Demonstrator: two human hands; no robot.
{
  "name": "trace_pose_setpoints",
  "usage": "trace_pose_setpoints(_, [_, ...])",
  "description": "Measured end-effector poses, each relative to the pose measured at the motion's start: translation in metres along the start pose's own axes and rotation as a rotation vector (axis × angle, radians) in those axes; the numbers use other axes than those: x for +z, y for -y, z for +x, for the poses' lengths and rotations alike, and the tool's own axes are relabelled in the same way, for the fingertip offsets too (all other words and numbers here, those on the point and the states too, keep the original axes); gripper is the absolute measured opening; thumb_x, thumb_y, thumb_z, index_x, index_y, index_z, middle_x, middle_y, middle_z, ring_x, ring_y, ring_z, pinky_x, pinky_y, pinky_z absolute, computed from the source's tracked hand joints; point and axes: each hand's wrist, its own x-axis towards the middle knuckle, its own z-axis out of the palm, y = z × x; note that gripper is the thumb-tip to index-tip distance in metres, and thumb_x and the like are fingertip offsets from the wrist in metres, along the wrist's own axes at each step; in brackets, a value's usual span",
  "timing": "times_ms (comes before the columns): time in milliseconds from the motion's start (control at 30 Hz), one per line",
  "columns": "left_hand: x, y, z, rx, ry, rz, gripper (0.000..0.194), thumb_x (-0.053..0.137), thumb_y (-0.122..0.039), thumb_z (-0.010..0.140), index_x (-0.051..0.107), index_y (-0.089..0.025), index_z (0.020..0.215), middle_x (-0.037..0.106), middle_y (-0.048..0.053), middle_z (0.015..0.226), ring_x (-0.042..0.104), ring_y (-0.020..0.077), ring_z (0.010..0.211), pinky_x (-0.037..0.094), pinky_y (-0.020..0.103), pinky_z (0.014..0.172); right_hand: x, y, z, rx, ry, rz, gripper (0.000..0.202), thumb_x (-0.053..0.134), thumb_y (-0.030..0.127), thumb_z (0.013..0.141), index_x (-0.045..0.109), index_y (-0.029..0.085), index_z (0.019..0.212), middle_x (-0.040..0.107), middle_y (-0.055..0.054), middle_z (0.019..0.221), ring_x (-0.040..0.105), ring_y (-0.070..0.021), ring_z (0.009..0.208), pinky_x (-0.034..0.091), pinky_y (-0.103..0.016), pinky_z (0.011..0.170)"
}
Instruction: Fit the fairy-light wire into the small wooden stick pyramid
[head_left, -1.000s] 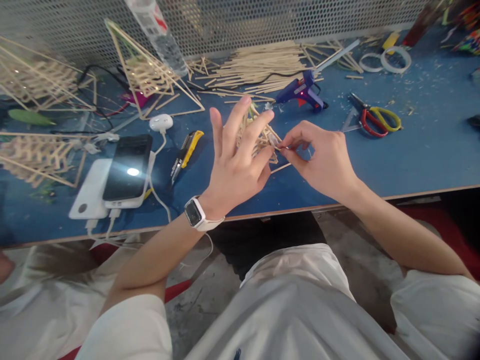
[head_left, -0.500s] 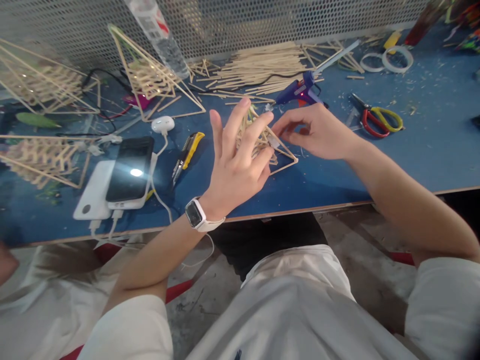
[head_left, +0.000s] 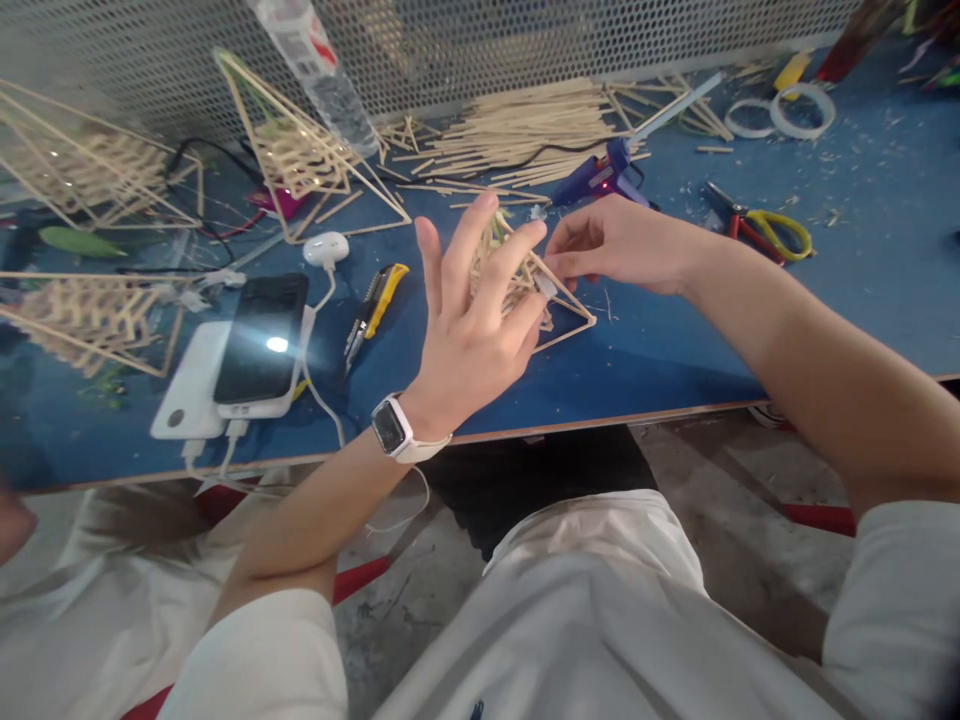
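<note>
Stick frame (head_left: 523,283) lies on your side of the glue gun (head_left: 600,178), beneath your left hand (head_left: 476,325), fingers spread; your right hand (head_left: 619,245) curls its fingertips at the frame's edge. Whether either grips, I cannot tell.

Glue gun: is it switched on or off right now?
On, it appears: a small red light glows on the glue gun. How hot it is, I cannot tell.

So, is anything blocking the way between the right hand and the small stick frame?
Nothing visible: the right hand has its fingertips at the near side of the stick frame. The left hand spreads over the opposite side, and the glue gun lies beyond, outside that gap.
</note>
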Motion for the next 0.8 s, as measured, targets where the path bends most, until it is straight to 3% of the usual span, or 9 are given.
trace_pose_setpoints(200, [0.001,0.001,0.0,0.019,-0.018,0.033,0.015,0.066,-0.034,0.108,0.078,-0.035,0.116,0.054,-0.003,0.182,0.027,0.043,0.183,-0.004,0.085,0.15,0.001,0.002,0.004,0.073,0.006,0.027,0.038,0.099,0.056,0.087,0.082,0.022,0.093,0.081,-0.005,0.087,0.07,-0.0176,0.075,0.054,-0.035,0.067])
trace_pose_setpoints(433, [0.003,0.001,0.001,-0.011,0.0,-0.026,0.015,0.07,-0.04,0.106,0.077,-0.034,0.119,0.051,-0.003,0.185,0.019,0.0454,0.185,-0.014,0.084,0.148,0.005,0.005,0.004,0.076,-0.006,0.042,0.025,0.098,0.04,0.087,0.079,0.023,0.086,0.079,-0.005,0.082,0.069,-0.0189,0.071,0.056,-0.036,0.064])
trace_pose_setpoints(600, [0.006,0.002,0.002,-0.032,0.004,-0.063,0.007,0.072,-0.031,0.103,0.077,-0.03,0.108,0.052,-0.003,0.183,0.018,0.0473,0.185,-0.018,0.082,0.147,0.005,0.007,0.0,0.062,-0.125,0.069,0.019,0.094,0.028,0.089,0.077,0.022,0.091,0.077,-0.003,0.077,0.071,-0.0183,0.07,0.054,-0.032,0.061])
trace_pose_setpoints(800, [0.008,0.003,0.002,-0.033,0.002,-0.051,0.006,0.075,-0.026,0.099,0.075,-0.028,0.105,0.051,-0.002,0.184,0.016,0.0483,0.185,-0.016,0.083,0.147,0.007,0.012,-0.007,0.021,-0.201,0.02,0.019,0.094,0.023,0.093,0.075,0.019,0.094,0.079,-0.004,0.077,0.073,-0.0168,0.071,0.062,-0.031,0.068])
